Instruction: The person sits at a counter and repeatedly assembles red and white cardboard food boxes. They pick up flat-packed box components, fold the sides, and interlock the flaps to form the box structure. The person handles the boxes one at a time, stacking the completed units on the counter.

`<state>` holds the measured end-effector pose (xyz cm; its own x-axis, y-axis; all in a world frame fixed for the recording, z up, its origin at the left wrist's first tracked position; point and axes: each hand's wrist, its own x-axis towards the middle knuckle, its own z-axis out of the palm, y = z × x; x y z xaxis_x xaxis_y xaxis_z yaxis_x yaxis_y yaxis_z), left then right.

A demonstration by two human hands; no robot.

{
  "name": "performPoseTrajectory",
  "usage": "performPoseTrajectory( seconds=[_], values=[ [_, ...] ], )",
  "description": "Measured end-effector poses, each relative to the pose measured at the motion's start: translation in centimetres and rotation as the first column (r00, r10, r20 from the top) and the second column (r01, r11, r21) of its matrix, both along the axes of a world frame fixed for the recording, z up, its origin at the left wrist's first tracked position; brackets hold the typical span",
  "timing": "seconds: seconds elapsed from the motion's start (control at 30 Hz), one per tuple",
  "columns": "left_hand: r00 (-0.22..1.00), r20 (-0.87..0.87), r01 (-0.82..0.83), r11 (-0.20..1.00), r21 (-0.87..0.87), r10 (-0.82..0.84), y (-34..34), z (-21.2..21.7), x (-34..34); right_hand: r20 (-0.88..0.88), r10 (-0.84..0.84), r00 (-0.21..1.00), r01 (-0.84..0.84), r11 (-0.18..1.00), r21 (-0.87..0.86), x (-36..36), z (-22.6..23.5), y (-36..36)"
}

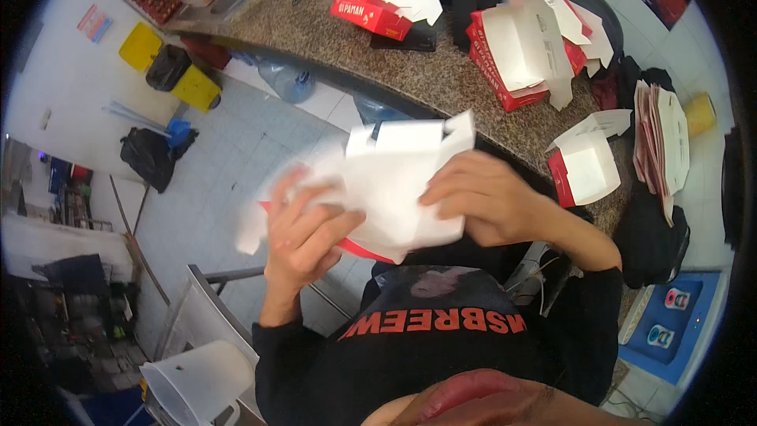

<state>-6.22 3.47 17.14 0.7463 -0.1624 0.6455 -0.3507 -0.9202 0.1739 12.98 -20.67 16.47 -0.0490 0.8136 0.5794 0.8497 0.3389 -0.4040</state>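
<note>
A partly folded cardboard food box [394, 181], white inside with red on its outer side, is held up in front of my body. Its far flaps stand up, and its left end is smeared by motion. My left hand [303, 229] grips the left side, fingers curled over the edge. At the right wall my right hand [485, 197] pinches the card with bent fingers. Closest to the right hand on the counter is a small open red-and-white box [587, 170]. Farther back stand stacked open boxes [516, 51] and another pair of red boxes [371, 12].
The granite counter [441, 71] runs from the back left to the right. Flat folded cartons [661, 138] lean at its right end. A water jug [288, 83] and a yellow bin [193, 87] stand beyond the counter's edge. A white bucket [201, 379] sits at lower left.
</note>
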Motion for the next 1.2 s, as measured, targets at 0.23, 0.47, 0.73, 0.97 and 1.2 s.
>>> performPoseTrajectory(
  seconds=[0.23,0.47,0.73,0.97,1.2],
  values=[
    [0.366,-0.562,-0.497,0.355,-0.792,-0.742,-1.4,-12.2,-3.5,-0.313,0.036,0.949,-0.091,0.983,-0.162,-1.9,-11.1,-1.7],
    [0.146,-0.113,-0.744,-0.034,-0.668,-0.983,-5.4,-19.3,-0.7,-0.443,-0.415,0.795,0.169,0.852,-0.495,-4.6,-11.3,-5.5],
    [0.32,-0.254,-0.794,-0.112,-0.597,-0.913,-9.0,-18.1,1.6,-0.583,-0.408,0.702,0.242,0.907,-0.344,-3.6,-12.5,-7.3],
    [0.204,-0.137,-0.823,-0.095,-0.56,-0.969,-10.5,-18.3,2.3,-0.406,-0.578,0.708,0.173,0.699,-0.694,-3.9,-13.9,-7.6],
    [0.247,-0.16,-0.756,-0.087,-0.649,-0.956,-10.9,-19.0,1.7,-0.461,-0.483,0.744,0.09,0.757,-0.647,-4.6,-14.7,-6.4]
  ],
)
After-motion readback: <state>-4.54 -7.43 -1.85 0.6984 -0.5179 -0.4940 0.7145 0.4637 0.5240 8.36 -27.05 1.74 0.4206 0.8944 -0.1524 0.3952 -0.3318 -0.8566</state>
